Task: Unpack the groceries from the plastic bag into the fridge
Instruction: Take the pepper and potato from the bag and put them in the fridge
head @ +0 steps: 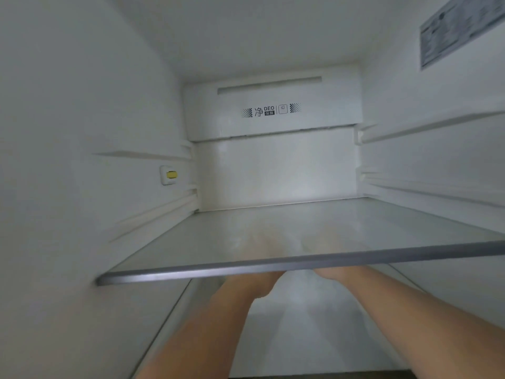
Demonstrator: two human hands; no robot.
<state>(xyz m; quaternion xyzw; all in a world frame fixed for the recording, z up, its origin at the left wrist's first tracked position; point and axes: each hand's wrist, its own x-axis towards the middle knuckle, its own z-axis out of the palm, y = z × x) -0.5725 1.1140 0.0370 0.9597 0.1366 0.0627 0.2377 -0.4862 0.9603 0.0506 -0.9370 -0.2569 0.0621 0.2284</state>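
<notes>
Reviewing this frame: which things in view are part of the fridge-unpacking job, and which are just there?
Part of the job:
- fridge interior
- glass shelf, nothing on it
- left hand and right hand, reaching beneath the shelf, seen blurred; any contents cannot be made out

Just there:
- yellow switch
- DEO label
- wall sticker

White fridge walls (82,105); a yellow clip (172,174) on the left wall; black dotted patches flank the back panel's label (271,110); grey-edged shelf (273,265).
</notes>
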